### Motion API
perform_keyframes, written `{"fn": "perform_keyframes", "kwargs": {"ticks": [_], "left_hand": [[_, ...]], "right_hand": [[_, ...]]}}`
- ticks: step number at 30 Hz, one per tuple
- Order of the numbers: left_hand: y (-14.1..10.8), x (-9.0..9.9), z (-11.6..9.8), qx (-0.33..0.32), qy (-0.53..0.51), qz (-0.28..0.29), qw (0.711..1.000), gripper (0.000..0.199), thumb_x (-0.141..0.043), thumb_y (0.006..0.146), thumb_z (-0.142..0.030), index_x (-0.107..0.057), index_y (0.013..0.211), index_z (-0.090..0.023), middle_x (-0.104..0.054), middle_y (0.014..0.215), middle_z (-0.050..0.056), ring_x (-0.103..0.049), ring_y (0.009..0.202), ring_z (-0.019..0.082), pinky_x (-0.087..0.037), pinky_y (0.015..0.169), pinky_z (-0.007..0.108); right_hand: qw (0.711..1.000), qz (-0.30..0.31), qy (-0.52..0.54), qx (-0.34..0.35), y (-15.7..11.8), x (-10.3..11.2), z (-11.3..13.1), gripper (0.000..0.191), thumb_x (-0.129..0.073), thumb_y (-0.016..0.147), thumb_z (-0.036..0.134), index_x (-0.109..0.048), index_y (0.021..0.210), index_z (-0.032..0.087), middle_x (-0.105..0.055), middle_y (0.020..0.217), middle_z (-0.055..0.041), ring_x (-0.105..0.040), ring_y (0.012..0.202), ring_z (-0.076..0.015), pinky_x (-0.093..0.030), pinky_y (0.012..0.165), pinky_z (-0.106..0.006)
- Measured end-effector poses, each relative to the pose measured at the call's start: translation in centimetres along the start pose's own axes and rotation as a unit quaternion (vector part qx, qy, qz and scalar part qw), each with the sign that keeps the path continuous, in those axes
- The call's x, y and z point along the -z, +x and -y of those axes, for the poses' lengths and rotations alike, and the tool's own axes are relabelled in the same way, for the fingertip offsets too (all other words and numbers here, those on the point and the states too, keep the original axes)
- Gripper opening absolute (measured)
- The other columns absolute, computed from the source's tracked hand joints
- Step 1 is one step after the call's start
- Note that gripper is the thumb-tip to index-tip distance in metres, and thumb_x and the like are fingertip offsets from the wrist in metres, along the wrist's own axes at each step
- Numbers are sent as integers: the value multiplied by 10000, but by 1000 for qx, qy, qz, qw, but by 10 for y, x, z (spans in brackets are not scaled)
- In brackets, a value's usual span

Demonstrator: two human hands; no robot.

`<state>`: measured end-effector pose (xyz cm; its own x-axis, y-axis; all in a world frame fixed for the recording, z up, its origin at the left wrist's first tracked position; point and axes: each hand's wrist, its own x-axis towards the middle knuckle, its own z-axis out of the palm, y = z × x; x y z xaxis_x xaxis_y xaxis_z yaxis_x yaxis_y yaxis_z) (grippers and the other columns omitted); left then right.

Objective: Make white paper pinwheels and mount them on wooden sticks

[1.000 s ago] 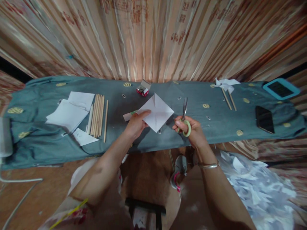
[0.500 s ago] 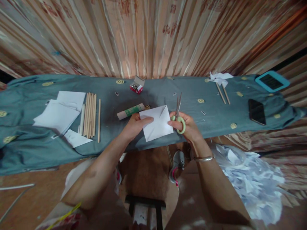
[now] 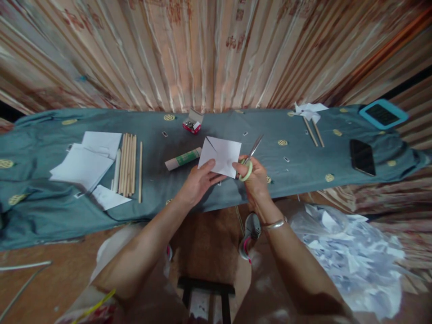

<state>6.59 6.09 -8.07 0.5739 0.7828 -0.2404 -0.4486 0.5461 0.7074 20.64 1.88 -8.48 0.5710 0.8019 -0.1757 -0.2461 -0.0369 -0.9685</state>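
A square sheet of white paper (image 3: 221, 155) is held over the table between both hands, with a slit running in from its upper left corner. My left hand (image 3: 199, 180) grips its lower left, thumb on top and fingers beneath. At the lower right, my right hand (image 3: 254, 175) pinches the paper's edge and also carries scissors (image 3: 251, 155) with pale green handles, blades pointing up and to the right. Just left of the paper lies a green and white glue stick (image 3: 184, 158). A small red open box (image 3: 192, 122) of metal pins or the like sits behind it.
White sheets (image 3: 83, 164) lie at the left beside a row of wooden sticks (image 3: 128, 163). Paper pinwheels (image 3: 310, 111) on sticks, a phone (image 3: 362, 156) and a blue-framed device (image 3: 384, 114) are at the right. A clear bag (image 3: 351, 256) of paper scraps stands below right.
The paper has been turned, so its slit now shows at the upper left rather than the upper right. Both hands have shifted with it, and the scissors tilt further right.
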Motion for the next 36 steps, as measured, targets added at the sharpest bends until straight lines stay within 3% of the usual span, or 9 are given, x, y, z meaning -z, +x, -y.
{"fn": "perform_keyframes", "kwargs": {"ticks": [3, 7, 16, 26, 32, 36], "left_hand": [[0, -1, 6, -21, 39, -44, 998, 425, -833, 614, -353, -675, 949, -146, -722, 948, 58, -670, 880, 208, -542, 809, 342], [4, 1, 7, -55, 48, -119, 990, 399, -830, 581, -298, -655, 908, -149, -702, 866, 26, -631, 717, 140, -511, 611, 247], [12, 11, -4, -98, 95, -142, 980, 299, -809, 564, -321, -653, 746, -142, -657, 683, 3, -549, 565, 103, -426, 504, 214], [22, 23, -23, -185, 74, -159, 967, 310, -839, 496, -248, -705, 757, -145, -718, 770, 17, -626, 686, 146, -504, 655, 264], [26, 29, -28, -265, 147, -177, 937, 285, -795, 577, -249, -728, 833, -142, -731, 834, 26, -645, 763, 165, -490, 761, 283], [25, 29, -24, -265, 201, -185, 925, 204, -770, 622, -243, -726, 796, -147, -709, 780, 6, -630, 733, 159, -482, 724, 265]], "right_hand": [[1000, 10, 4, 1, -2, -6, -2, 314, -761, 529, 314, -599, 778, 215, -536, 585, 96, -437, 500, -71, -357, 500, -218], [1000, 26, -4, -3, -6, -12, -4, 316, -785, 525, 307, -584, 751, 212, -542, 573, 99, -449, 487, -65, -377, 495, -211], [996, 76, -19, -34, -14, -10, -1, 373, -848, 531, 392, -632, 762, 194, -631, 586, 50, -537, 517, -85, -421, 514, -214], [971, 197, -99, -88, -34, -3, -5, 468, -767, 624, 608, -649, 818, 198, -684, 640, -1, -586, 549, -116, -436, 508, -234], [938, 309, -97, -123, -47, -5, -10, 490, -719, 685, 637, -657, 863, 185, -702, 731, -33, -625, 629, -121, -460, 543, -224], [934, 326, -101, -108, -51, -10, -12, 465, -716, 694, 631, -650, 802, 183, -673, 690, -17, -603, 595, -107, -462, 525, -215]]}}
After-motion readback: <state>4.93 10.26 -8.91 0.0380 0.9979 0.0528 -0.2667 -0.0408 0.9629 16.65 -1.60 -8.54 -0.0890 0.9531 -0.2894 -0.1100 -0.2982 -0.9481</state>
